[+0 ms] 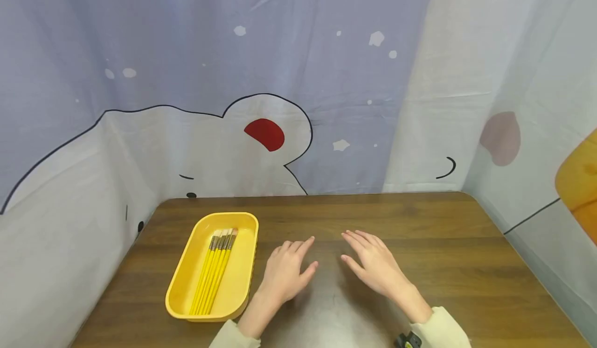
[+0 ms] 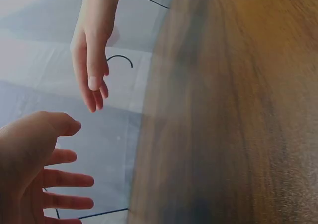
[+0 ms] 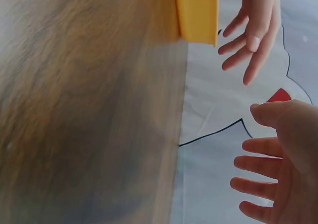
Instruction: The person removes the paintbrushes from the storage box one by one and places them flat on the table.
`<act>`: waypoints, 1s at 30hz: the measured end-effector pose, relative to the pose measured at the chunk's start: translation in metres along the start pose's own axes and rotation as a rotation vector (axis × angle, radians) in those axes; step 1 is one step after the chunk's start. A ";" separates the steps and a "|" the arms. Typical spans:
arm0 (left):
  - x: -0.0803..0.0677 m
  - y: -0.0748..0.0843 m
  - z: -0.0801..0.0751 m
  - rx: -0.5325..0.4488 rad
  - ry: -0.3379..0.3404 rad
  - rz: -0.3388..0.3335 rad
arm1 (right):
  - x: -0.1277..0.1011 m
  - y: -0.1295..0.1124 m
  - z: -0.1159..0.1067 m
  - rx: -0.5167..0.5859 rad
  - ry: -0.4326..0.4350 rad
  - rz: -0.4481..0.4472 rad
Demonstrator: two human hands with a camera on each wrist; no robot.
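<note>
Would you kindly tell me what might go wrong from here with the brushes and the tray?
The brushes lie bunched side by side, so picking up one may drag others along. The left hand is beside the yellow tray, so a sideways swing might bump it.

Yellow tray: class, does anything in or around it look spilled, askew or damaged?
Nothing looks spilled, askew or damaged: the paintbrushes lie side by side inside the yellow tray, all facing the same way. Only the rightmost bristle tip seems darker than the others; it is too small to tell why.
</note>
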State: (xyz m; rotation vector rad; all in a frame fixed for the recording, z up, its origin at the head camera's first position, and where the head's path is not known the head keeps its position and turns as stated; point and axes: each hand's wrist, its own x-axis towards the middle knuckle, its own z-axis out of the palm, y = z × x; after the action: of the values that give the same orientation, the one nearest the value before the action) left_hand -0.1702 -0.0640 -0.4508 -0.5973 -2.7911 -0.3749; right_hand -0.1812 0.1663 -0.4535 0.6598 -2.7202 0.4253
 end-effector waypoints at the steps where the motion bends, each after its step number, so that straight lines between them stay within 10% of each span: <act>1: 0.000 0.000 -0.001 -0.002 0.011 -0.002 | 0.001 -0.002 0.000 0.001 0.004 0.002; 30: -0.003 -0.027 -0.048 -0.390 0.076 -0.312 | 0.034 -0.058 0.004 0.311 -0.004 0.132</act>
State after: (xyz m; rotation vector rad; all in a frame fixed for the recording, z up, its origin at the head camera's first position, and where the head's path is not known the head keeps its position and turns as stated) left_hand -0.1697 -0.1036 -0.4118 -0.2101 -2.7519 -0.9983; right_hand -0.1827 0.1022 -0.4325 0.5572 -2.7357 0.8921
